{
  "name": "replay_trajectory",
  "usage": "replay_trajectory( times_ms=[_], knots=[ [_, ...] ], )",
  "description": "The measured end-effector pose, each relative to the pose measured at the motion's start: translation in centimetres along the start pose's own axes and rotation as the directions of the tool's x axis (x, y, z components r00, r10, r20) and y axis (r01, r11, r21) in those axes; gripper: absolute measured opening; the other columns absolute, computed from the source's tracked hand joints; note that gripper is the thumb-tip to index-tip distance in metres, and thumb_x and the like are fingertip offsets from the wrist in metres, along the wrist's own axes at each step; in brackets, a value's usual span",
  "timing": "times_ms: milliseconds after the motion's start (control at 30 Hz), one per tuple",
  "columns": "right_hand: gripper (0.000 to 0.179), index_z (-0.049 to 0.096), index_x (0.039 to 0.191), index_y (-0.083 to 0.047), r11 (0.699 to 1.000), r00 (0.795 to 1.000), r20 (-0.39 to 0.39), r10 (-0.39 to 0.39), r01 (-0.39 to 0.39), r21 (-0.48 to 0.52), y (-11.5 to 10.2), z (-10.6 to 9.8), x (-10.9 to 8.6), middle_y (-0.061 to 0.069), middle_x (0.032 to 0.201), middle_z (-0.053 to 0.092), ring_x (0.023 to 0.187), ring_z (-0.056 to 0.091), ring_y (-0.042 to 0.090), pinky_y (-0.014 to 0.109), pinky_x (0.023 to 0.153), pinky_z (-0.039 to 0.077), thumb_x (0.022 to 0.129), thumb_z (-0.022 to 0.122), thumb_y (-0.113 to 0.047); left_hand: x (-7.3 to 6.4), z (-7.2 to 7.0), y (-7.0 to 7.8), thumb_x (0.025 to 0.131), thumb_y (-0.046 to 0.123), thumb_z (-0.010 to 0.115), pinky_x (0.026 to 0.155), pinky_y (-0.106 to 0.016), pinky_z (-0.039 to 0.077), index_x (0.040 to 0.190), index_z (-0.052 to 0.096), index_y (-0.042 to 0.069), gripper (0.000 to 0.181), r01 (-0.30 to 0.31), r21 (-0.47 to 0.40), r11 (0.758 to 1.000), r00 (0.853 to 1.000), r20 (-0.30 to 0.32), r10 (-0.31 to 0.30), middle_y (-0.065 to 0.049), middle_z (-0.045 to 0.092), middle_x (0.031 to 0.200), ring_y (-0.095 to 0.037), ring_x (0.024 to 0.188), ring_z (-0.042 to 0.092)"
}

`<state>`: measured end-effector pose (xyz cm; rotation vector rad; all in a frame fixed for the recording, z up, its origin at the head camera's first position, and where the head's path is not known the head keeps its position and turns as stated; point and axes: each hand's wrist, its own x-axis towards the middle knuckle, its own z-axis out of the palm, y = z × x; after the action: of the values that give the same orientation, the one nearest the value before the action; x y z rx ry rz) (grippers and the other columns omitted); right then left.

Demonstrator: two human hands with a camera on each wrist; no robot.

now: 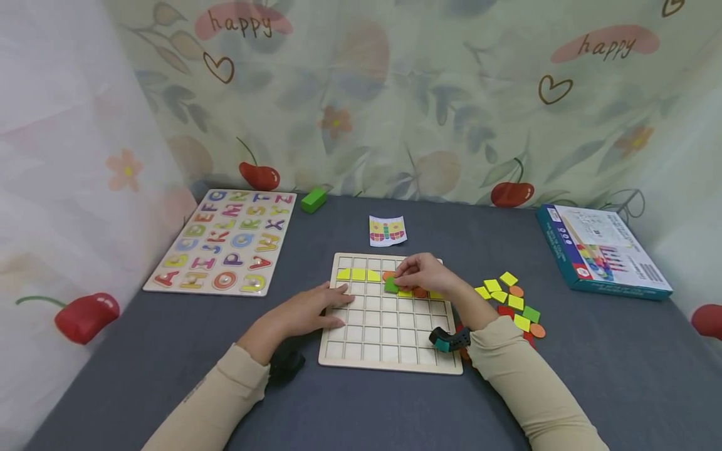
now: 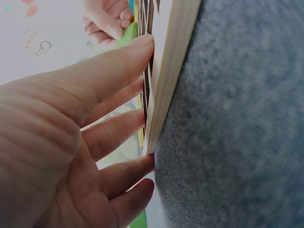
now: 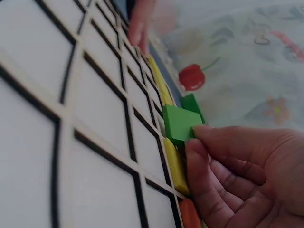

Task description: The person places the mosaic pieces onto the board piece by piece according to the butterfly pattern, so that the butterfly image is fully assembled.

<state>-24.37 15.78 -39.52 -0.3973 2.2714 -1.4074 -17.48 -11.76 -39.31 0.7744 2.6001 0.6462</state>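
A wooden grid board (image 1: 390, 322) lies in front of me. My right hand (image 1: 427, 275) pinches a green square tile (image 3: 182, 124) between thumb and finger, tilted over the board's upper rows. My left hand (image 1: 309, 309) rests at the board's left edge with its fingers spread; in the left wrist view its thumb (image 2: 137, 45) touches the board's rim. Yellow tiles (image 1: 358, 275) with a cut corner sit in an upper row. Near the right hand are an orange round tile (image 1: 420, 292) and more yellow pieces, partly hidden by it.
Loose yellow, red, green and orange tiles (image 1: 516, 302) lie right of the board, some behind the right forearm. A butterfly picture card (image 1: 387, 231) lies beyond the board. An alphabet board (image 1: 194, 254), a green block (image 1: 313, 200) and a box (image 1: 609, 250) stand farther out.
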Motion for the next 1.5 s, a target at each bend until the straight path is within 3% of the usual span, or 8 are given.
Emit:
replay_trajectory(
  times_ms=[233,567,867,1033,1200,1500],
  knots=[
    [0.012,0.070,0.090,0.000,0.960,0.992,-0.038,-0.118,0.105,-0.258,-0.4,1.2,0.3,0.009,0.084,0.068,0.070,0.054,0.011,0.024,0.066,0.047,0.082,0.069,-0.009,-0.1,-0.1,0.0,0.088,0.029,0.063,0.115,-0.048,0.024,0.138,0.047,0.017,0.054,-0.007,-0.008,1.000,1.000,0.001,0.008,-0.006,0.032,0.151,-0.036,0.142,0.018],
    [0.013,0.074,0.092,-0.007,0.954,0.993,-0.058,-0.102,0.081,-0.289,0.0,0.7,0.0,0.006,0.091,0.070,0.078,0.058,0.012,0.024,0.068,0.048,0.081,0.072,-0.014,-0.1,-0.1,-0.1,0.088,0.029,0.064,0.114,-0.047,0.025,0.138,0.047,0.017,0.054,-0.011,0.002,1.000,1.000,-0.008,0.011,-0.006,0.033,0.151,-0.036,0.142,0.019],
    [0.025,0.071,0.100,-0.003,0.976,0.987,-0.160,-0.019,-0.017,-0.219,2.2,-2.9,-2.6,0.010,0.098,0.068,0.080,0.056,0.018,0.024,0.069,0.048,0.081,0.073,-0.019,-0.1,0.0,-0.1,0.088,0.029,0.064,0.114,-0.046,0.025,0.139,0.046,0.016,0.055,-0.013,0.010,1.000,1.000,-0.006,0.013,-0.005,0.032,0.151,-0.035,0.142,0.019],
    [0.033,0.069,0.108,-0.002,0.968,0.978,-0.206,0.035,-0.085,-0.235,3.5,-5.5,-4.6,0.013,0.104,0.067,0.085,0.054,0.019,0.024,0.073,0.048,0.083,0.071,-0.023,-0.2,-0.1,0.0,0.088,0.029,0.064,0.114,-0.047,0.025,0.139,0.046,0.016,0.056,-0.002,0.007,1.000,1.000,-0.007,0.002,-0.005,0.032,0.151,-0.035,0.143,0.019],
    [0.037,0.067,0.112,-0.001,0.953,0.975,-0.203,0.087,-0.140,-0.268,4.6,-7.8,-6.7,0.016,0.109,0.065,0.084,0.057,0.019,0.023,0.072,0.050,0.084,0.069,-0.026,-0.1,0.0,0.0,0.087,0.030,0.064,0.114,-0.046,0.026,0.139,0.046,0.018,0.056,0.007,0.009,1.000,1.000,-0.004,-0.006,-0.003,0.032,0.151,-0.033,0.143,0.019],
    [0.041,0.063,0.117,0.003,0.948,0.989,-0.144,0.040,-0.083,-0.306,6.8,-10.4,-9.2,0.017,0.101,0.063,0.074,0.054,0.012,0.020,0.064,0.049,0.083,0.070,-0.019,0.1,0.1,0.0,0.088,0.029,0.064,0.114,-0.047,0.026,0.138,0.047,0.017,0.055,-0.007,0.007,1.000,1.000,-0.005,0.007,-0.004,0.032,0.151,-0.036,0.142,0.019]
  ],
)
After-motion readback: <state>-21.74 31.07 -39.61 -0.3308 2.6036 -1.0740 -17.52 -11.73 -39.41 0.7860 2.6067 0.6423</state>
